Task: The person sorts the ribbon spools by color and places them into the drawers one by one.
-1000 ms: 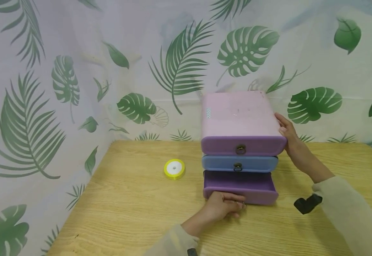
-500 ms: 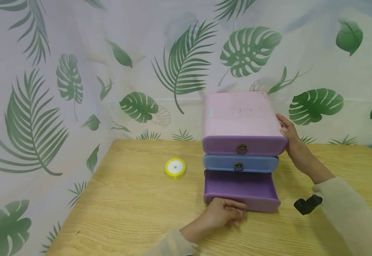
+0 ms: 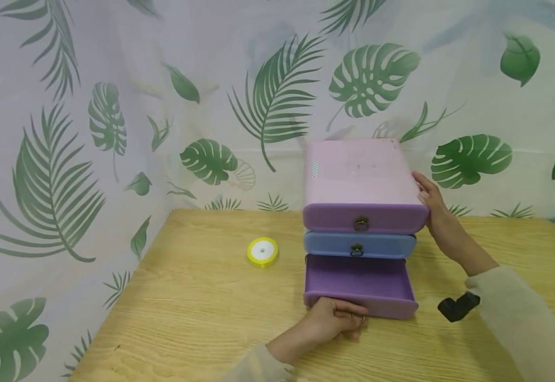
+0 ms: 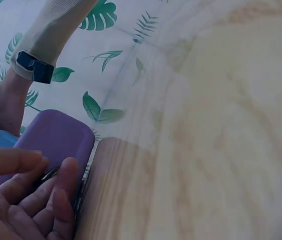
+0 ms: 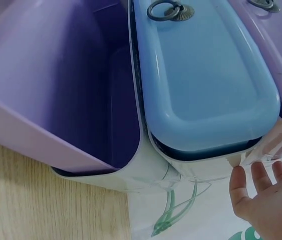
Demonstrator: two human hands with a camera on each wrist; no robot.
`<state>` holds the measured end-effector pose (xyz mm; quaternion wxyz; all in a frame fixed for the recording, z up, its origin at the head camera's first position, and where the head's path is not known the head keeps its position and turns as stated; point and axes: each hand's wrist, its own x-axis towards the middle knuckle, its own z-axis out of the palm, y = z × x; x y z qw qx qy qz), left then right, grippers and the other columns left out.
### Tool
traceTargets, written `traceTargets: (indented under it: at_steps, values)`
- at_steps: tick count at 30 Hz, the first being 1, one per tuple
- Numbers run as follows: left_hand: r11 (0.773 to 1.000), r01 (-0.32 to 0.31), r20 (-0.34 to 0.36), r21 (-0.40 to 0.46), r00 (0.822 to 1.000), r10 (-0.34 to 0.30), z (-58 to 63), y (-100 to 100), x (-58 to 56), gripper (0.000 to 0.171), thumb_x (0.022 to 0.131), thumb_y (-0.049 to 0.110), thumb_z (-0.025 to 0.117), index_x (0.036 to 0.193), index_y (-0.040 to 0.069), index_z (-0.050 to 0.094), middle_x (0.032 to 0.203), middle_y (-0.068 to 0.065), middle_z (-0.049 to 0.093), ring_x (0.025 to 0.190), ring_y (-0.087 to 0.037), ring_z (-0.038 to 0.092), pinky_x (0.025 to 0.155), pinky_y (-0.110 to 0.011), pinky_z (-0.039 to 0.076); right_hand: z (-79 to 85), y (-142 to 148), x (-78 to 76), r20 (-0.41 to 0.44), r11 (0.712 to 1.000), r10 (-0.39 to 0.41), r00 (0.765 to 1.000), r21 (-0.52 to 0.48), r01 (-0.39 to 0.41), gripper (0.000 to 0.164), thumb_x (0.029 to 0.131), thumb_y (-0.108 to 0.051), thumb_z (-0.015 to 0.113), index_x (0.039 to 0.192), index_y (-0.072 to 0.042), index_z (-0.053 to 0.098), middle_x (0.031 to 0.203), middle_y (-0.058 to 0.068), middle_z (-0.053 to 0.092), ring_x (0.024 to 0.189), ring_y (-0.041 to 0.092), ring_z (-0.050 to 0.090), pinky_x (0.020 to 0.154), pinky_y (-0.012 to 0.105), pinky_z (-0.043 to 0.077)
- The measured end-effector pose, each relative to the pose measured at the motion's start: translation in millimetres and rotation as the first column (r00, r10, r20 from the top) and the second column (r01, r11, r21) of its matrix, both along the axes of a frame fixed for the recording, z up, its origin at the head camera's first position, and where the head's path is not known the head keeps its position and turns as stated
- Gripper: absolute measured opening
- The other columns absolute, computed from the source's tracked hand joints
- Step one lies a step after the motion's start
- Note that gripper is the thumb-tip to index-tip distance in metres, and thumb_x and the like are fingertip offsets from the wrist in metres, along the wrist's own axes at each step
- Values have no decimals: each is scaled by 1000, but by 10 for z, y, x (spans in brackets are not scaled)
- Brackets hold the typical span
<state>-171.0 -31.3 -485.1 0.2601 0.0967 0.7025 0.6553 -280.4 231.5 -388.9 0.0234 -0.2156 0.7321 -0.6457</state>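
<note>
A small three-drawer cabinet [image 3: 360, 170] with a pale pink top stands on the table. Its bottom purple drawer [image 3: 358, 276] is pulled out, and no contents show inside. My left hand [image 3: 327, 321] is at that drawer's front, fingers curled around its metal ring pull [image 4: 49, 173], which they partly hide. Above it, the blue drawer [image 3: 329, 244] and the top purple drawer [image 3: 329, 217] are closed, each with a ring pull. My right hand [image 3: 441, 223] rests against the cabinet's right side, its fingers [image 5: 238, 187] extended along the wall in the right wrist view.
Left of the cabinet, a yellow-rimmed ribbon spool [image 3: 262, 250] with a white centre lies flat on the wooden table [image 3: 186, 307]. A leaf-patterned cloth [image 3: 163, 127] hangs behind and to the left. A dark wrist camera [image 3: 458, 306] sticks out from the right sleeve.
My left hand has drawn the bottom drawer a little farther out toward me, mostly in the first half second. The right hand stays against the cabinet's side.
</note>
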Motion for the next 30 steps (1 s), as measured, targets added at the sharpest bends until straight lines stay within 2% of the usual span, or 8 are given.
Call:
traceTargets:
  at_steps: [3, 6, 9, 17, 22, 24, 27, 30]
  values:
    - [997, 56, -20, -54, 998, -57, 22, -40, -1, 26, 90, 8, 63, 115, 3, 69, 98, -18, 74, 68, -9, 67, 53, -18, 45, -5, 3, -5, -1, 1000, 0, 1000, -6, 0, 55, 106, -33, 21, 155, -28, -3, 162, 11, -15, 145, 14, 9, 91, 7, 31]
    - [993, 99, -33, -72, 994, -101, 34, -77, -5, 28, 91, 10, 62, 117, 3, 68, 96, -17, 74, 66, -8, 65, 54, -19, 47, -9, 13, -8, 2, 1000, -4, 1000, 6, 4, 55, 106, -34, 20, 155, -29, -3, 162, 11, -14, 145, 14, 9, 90, 7, 32]
    - [992, 111, -44, -63, 993, -114, 60, -107, -12, 28, 90, 10, 62, 117, 3, 67, 95, -17, 74, 64, -7, 62, 53, -19, 46, -4, 23, -13, 0, 1000, -6, 1000, 12, 6, 55, 106, -34, 20, 155, -29, -3, 162, 11, -14, 145, 15, 9, 90, 6, 32]
    - [987, 147, -65, -72, 986, -152, 151, -223, -24, 28, 90, 10, 62, 117, 5, 67, 98, -14, 75, 71, -9, 67, 57, -20, 50, 0, 34, -28, 9, 1000, -4, 1000, 13, 4, 55, 106, -34, 21, 155, -29, -3, 162, 12, -14, 146, 15, 7, 92, 6, 30]
    - [985, 164, -117, -45, 979, -168, 309, -382, -67, 29, 90, 6, 59, 118, 4, 66, 101, -21, 72, 79, -32, 70, 69, -28, 57, -15, 29, -29, 7, 1000, -5, 1000, -1, 5, 55, 106, -33, 21, 156, -27, -3, 162, 14, -15, 146, 15, 7, 91, 6, 31]
    - [986, 162, -131, -28, 978, -164, 396, -469, -109, 28, 92, 6, 58, 119, 3, 64, 104, -24, 71, 83, -36, 69, 77, -29, 58, -15, 26, -33, 2, 1000, -1, 1000, -6, 1, 56, 106, -33, 21, 156, -27, -3, 162, 15, -14, 145, 15, 9, 91, 7, 32]
    - [990, 139, -138, -33, 980, -143, 516, -617, -175, 29, 94, 9, 58, 123, 5, 63, 108, -23, 70, 81, -26, 68, 78, -29, 56, -19, 31, -44, -2, 1000, 3, 1000, -7, -3, 55, 106, -32, 21, 156, -26, -3, 161, 16, -14, 145, 15, 11, 90, 7, 32]
    - [991, 114, -178, -68, 976, -125, 592, -776, -240, 31, 96, 12, 57, 126, 7, 61, 110, -19, 71, 77, -11, 66, 70, -24, 51, -20, 39, -49, -6, 1000, 5, 1000, -8, -5, 55, 106, -32, 21, 156, -27, -2, 161, 16, -14, 145, 15, 10, 90, 7, 32]
